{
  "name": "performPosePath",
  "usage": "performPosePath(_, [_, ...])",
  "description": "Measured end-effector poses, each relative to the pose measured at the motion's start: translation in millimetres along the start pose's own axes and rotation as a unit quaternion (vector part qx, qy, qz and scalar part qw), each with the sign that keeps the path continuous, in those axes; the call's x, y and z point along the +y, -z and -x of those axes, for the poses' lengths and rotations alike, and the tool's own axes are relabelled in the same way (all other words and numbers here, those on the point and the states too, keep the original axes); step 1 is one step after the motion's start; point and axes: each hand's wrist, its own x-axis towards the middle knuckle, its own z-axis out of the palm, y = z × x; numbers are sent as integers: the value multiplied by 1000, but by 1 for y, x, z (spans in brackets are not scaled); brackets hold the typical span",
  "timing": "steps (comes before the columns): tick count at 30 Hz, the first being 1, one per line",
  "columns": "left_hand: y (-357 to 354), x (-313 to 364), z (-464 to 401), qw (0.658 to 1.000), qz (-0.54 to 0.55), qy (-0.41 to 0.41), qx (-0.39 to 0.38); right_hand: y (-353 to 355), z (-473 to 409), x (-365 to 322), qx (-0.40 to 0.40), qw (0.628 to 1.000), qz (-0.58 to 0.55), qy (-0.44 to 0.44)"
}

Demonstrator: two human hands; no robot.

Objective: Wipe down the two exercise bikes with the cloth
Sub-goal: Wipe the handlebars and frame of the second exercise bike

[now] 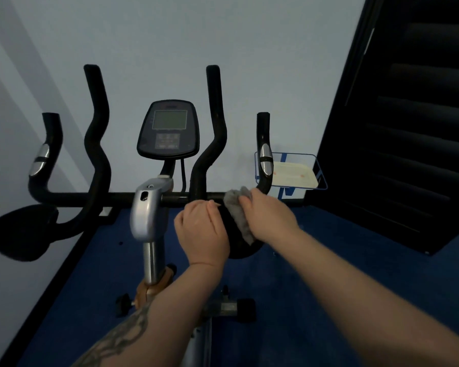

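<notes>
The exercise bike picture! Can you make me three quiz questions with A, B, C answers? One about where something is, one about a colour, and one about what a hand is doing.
1. Where is the cloth?
A. On the right elbow pad
B. On the console screen
C. On the floor

2. What colour is the floor?
A. Red
B. Blue
C. White

3. What is the right hand doing?
A. Hanging empty
B. Pressing console buttons
C. Holding the cloth

Answers:
1 A, the grey cloth lies over the black pad beside the left hand.
2 B, the carpet under the bike is dark blue.
3 C, its fingers curl onto the cloth against the pad.
</notes>
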Motion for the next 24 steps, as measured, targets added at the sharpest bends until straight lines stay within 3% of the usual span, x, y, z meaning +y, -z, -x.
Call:
performPosePath(2, [0,0,0,1000,-1,-4,-6,0,-7,-5,0,1000,-13,4])
performPosePath(4, [0,-1,1,1000,3,-6,-9,-11,12,2,86,995,-55,11])
performPosePath(6, [1,0,2,1000,11,-6,-4,-26,42,12,160,973,-164,17])
performPosePath(9, [-1,-2,1,1000,18,-9,6,-38,61,12,173,939,-298,-11])
performPosePath(12, [0,-2,0,1000,8,-14,8,-27,41,6,154,970,-187,-15])
performPosePath(16, [1,0,0,1000,-9,-10,-8,-5,12,3,44,993,-108,2])
performPosePath(20, [4,0,2,1000,-10,-17,-8,-19,44,9,123,989,-80,29])
performPosePath(24, [2,-4,2,999,-27,-20,-3,-12,36,14,81,996,-5,20])
